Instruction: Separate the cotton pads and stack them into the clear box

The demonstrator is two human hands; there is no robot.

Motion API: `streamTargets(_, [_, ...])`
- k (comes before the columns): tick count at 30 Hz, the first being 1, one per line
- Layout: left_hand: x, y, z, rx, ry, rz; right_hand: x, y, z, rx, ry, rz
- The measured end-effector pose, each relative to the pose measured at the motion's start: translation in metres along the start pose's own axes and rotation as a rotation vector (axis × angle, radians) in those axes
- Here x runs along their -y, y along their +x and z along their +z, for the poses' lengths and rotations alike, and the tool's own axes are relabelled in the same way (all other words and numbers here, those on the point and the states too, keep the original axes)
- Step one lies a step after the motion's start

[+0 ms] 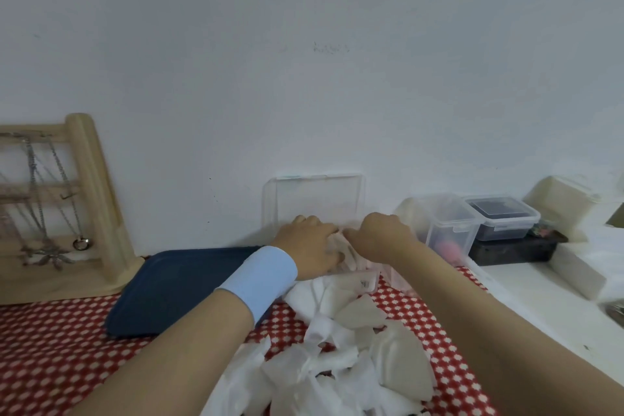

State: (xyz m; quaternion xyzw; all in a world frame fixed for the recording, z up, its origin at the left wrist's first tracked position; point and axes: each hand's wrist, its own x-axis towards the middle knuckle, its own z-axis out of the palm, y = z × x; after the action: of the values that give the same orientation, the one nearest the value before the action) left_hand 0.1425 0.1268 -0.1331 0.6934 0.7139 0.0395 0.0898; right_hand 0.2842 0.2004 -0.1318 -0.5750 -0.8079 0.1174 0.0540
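Stack of pads (341, 248) in clear box (368, 280): left hand (309, 246) grips it from 9 o'clock, right hand (380, 236) pinches from 3 o'clock. Loose cotton pads (358, 351) at 6 o'clock.

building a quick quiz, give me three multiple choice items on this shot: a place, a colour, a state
1. Where does the loose pile of cotton pads lie?
A) on the cloth, nearer the person than the clear box
B) on the blue tray
C) on the wooden stand
2. What colour is the band on the left wrist?
A) red
B) light blue
C) black
3. How is the clear box's lid?
A) shut
B) open, upright by the wall
C) lying on the cloth
Answers: 1 A, the pile sits before the box; 2 B, the band is pale blue; 3 B, the lid stands up against the wall.
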Motion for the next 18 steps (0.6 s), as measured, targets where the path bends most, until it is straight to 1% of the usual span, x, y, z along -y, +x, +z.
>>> streamTargets(1, [-0.001,-0.005,0.0,0.032,-0.001,-0.001,0.001,-0.002,0.001,-0.004,-0.02,-0.008])
streamTargets(3, [-0.004,-0.011,0.003,0.095,0.029,0.007,0.003,-0.003,0.007,0.04,-0.08,-0.024])
streamTargets(4, [-0.006,-0.012,0.005,0.112,0.048,0.016,0.003,-0.002,0.012,0.066,-0.097,-0.03])
streamTargets(5, [-0.005,-0.015,0.005,0.113,0.046,0.02,0.005,-0.003,0.013,0.056,-0.099,-0.043])
streamTargets(7, [0.0,-0.016,0.004,0.088,-0.035,0.004,0.002,-0.004,0.012,-0.044,-0.069,-0.082])
streamTargets(9, [0.012,-0.023,0.003,0.024,-0.032,-0.042,0.003,-0.013,0.009,-0.135,-0.038,-0.16])
streamTargets(11, [0.02,-0.029,0.006,0.021,0.034,-0.105,0.006,-0.02,0.011,-0.115,-0.073,-0.214])
streamTargets(14, [0.02,-0.031,0.014,0.081,-0.028,-0.132,0.007,-0.029,0.018,-0.045,-0.142,-0.175])
streamTargets(18, [0.015,-0.018,0.023,0.055,-0.008,-0.119,0.008,-0.04,0.018,-0.047,-0.189,-0.071])
